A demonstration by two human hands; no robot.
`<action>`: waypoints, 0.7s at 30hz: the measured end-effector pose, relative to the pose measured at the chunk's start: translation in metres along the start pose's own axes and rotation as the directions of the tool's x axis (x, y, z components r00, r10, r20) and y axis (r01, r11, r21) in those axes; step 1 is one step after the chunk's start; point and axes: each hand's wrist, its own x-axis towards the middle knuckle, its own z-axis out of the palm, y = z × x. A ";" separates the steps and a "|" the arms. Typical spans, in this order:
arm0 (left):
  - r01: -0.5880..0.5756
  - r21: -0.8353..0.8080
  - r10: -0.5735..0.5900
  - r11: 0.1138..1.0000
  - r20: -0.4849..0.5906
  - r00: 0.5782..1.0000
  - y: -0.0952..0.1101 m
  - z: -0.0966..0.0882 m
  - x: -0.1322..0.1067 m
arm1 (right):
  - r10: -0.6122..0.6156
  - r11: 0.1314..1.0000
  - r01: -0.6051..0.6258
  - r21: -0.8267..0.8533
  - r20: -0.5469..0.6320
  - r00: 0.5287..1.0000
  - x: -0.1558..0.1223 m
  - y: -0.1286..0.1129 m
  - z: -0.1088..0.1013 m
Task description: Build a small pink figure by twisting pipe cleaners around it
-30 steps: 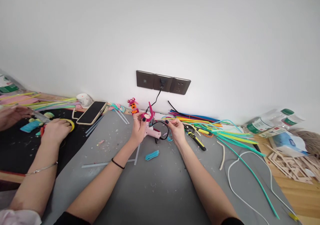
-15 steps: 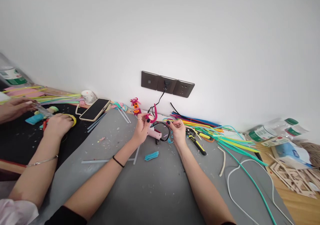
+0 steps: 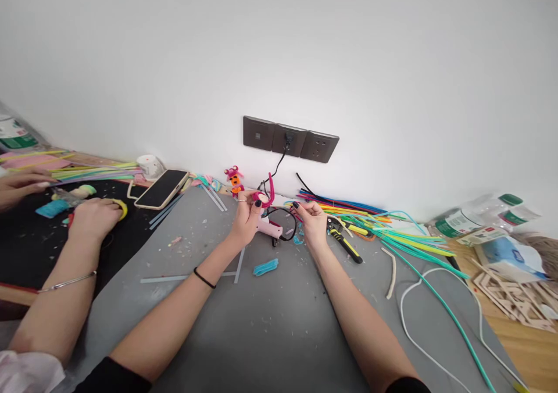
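Note:
My left hand is closed around a curled magenta pipe cleaner with a cream-coloured centre, one end sticking up past the thumb. To the right of it, my right hand pinches thumb and fingers together; what lies in the pinch is too small to make out. Below and between both hands a pale pink glue gun rests on the grey mat, its black cord looping beside my right fingertips. A folded blue pipe-cleaner bundle lies nearer me. Behind my left hand stands a small orange and magenta figure.
Wire strippers and coloured pipe cleaners lie to the right. Clear glue sticks lie near my left forearm. A phone sits at left, near a co-worker's hands. The cord runs to a wall socket.
The view has shifted slightly. My hands keep nearly the same pose, the left still on the magenta pipe cleaner. The co-worker's hands have shifted a little.

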 end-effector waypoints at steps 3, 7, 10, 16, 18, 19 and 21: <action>-0.018 0.036 0.018 0.999 0.002 1.000 -0.001 0.000 0.002 | 0.046 0.995 -0.051 0.089 0.055 0.997 0.002 -0.001 0.000; -0.025 0.056 0.023 0.998 0.028 0.999 -0.003 0.000 0.003 | 0.097 0.970 -0.127 0.209 0.149 0.984 0.005 -0.002 0.000; -0.045 0.068 0.043 0.997 0.030 0.999 -0.002 0.000 0.004 | 0.087 0.962 -0.129 0.241 0.177 0.980 0.007 -0.001 -0.001; -0.089 0.054 0.085 0.995 0.071 0.994 0.000 0.004 0.003 | 0.041 0.973 -0.085 0.216 0.202 0.979 0.012 0.000 -0.005; -0.085 0.055 0.080 0.995 0.080 0.994 -0.001 0.004 0.003 | 0.028 0.973 -0.073 0.219 0.202 0.979 0.013 -0.001 -0.005; -0.082 0.057 0.078 0.995 0.079 0.994 -0.002 0.004 0.003 | 0.019 0.974 -0.063 0.218 0.199 0.980 0.013 -0.001 -0.005; -0.080 0.062 0.075 0.995 0.076 0.994 -0.004 0.003 0.002 | 0.001 0.978 -0.040 0.207 0.189 0.982 0.013 -0.002 -0.004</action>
